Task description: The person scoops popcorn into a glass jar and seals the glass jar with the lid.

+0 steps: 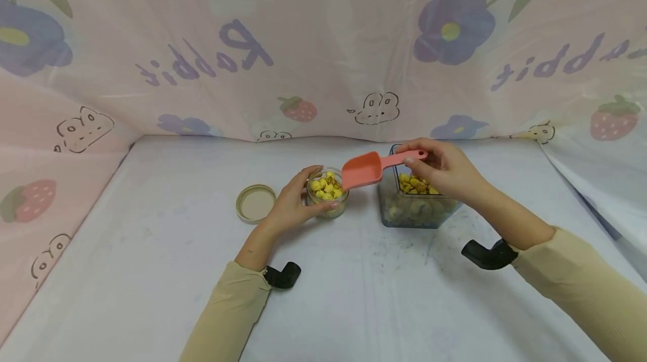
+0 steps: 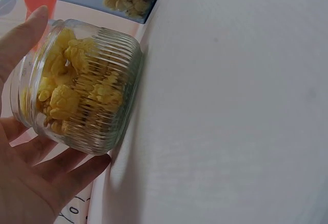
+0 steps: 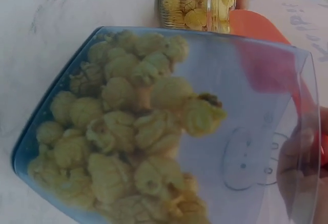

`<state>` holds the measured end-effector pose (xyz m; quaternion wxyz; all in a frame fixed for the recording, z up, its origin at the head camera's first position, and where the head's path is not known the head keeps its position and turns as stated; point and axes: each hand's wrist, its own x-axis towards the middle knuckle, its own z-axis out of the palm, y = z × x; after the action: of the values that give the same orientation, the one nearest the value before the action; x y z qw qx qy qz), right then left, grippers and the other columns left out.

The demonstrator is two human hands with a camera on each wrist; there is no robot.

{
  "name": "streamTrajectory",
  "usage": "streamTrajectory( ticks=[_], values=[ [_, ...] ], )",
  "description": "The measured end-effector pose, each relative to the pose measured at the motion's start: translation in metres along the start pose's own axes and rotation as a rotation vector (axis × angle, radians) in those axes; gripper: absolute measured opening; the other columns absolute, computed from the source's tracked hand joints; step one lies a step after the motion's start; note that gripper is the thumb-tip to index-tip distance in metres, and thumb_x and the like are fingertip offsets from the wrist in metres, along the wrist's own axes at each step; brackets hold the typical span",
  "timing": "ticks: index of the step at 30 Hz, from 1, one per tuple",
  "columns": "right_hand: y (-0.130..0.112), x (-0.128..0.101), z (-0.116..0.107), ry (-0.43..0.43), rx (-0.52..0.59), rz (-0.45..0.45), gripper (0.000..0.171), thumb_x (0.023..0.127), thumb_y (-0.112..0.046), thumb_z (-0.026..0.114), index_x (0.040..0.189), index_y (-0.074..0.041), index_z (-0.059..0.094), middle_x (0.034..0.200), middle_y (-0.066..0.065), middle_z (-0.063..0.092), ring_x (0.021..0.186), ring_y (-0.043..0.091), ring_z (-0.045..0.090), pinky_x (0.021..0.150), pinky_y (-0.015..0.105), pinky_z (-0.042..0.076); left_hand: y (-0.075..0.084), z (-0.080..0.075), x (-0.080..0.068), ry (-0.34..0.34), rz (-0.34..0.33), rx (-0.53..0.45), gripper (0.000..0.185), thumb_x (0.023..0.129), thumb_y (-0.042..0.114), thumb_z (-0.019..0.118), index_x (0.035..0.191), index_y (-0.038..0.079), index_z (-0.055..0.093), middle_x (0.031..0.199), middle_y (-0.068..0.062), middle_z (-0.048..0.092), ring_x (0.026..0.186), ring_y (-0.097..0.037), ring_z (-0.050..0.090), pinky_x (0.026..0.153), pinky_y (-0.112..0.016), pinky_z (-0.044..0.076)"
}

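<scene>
jar (image 2: 97, 96): ribbed clear glass | scoop (image 1: 365, 169): matt plastic | backdrop (image 1: 323, 42): printed cloth

Small ribbed glass jar (image 1: 327, 193) of yellow snacks, centre frame; pink scoop (image 1: 371, 168) tilted over it; square tub (image 1: 411, 205) right.

1. My scoop (image 1: 363, 169) is coral pink
2. My glass jar (image 1: 327, 193) is clear and ribbed, full of yellow snacks (image 1: 326, 184)
3. The square container (image 1: 415, 205) is blue-tinted and see-through
4. The lid (image 1: 255, 202) is cream
5. My sleeves (image 1: 227, 317) are beige
6. The table (image 1: 151, 250) is white; the backdrop cloth (image 1: 323, 42) is pale pink with purple flowers, red strawberries and purple lettering
</scene>
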<state>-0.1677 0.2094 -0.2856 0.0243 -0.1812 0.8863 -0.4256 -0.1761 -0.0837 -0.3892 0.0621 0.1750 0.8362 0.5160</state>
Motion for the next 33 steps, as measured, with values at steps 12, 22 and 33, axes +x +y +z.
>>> streamTrajectory(
  ticks=[12, 22, 33],
  values=[
    [0.008, -0.011, -0.005, 0.088, 0.088, 0.043, 0.030, 0.097, -0.019, 0.058, 0.123, -0.003, 0.060, 0.089, -0.001, 0.059, 0.071, 0.016, 0.055, 0.053, 0.026, 0.043, 0.000, 0.001, 0.000, 0.001, 0.001, -0.005, 0.080, 0.077, 0.025, 0.081, 0.144, 0.018, 0.037, 0.144, -0.010, 0.043, 0.127, -0.027, 0.046, 0.105, -0.044, 0.042],
    [0.011, -0.018, -0.010, 0.139, 0.147, 0.046, 0.026, 0.098, -0.020, 0.056, 0.121, -0.011, 0.062, 0.088, -0.001, 0.054, 0.073, 0.016, 0.052, 0.059, 0.023, 0.045, -0.001, 0.001, 0.000, 0.000, 0.000, -0.002, 0.080, 0.078, 0.026, 0.081, 0.144, 0.019, 0.037, 0.145, -0.009, 0.043, 0.127, -0.028, 0.046, 0.106, -0.045, 0.041],
    [0.018, -0.019, -0.016, 0.161, 0.393, 0.015, 0.019, 0.098, -0.013, 0.055, 0.115, -0.011, 0.064, 0.082, -0.002, 0.059, 0.072, 0.015, 0.051, 0.062, 0.020, 0.046, -0.003, 0.002, 0.000, 0.002, -0.002, -0.009, 0.079, 0.078, 0.025, 0.080, 0.145, 0.019, 0.037, 0.145, -0.009, 0.042, 0.129, -0.028, 0.045, 0.106, -0.045, 0.041]
  ],
)
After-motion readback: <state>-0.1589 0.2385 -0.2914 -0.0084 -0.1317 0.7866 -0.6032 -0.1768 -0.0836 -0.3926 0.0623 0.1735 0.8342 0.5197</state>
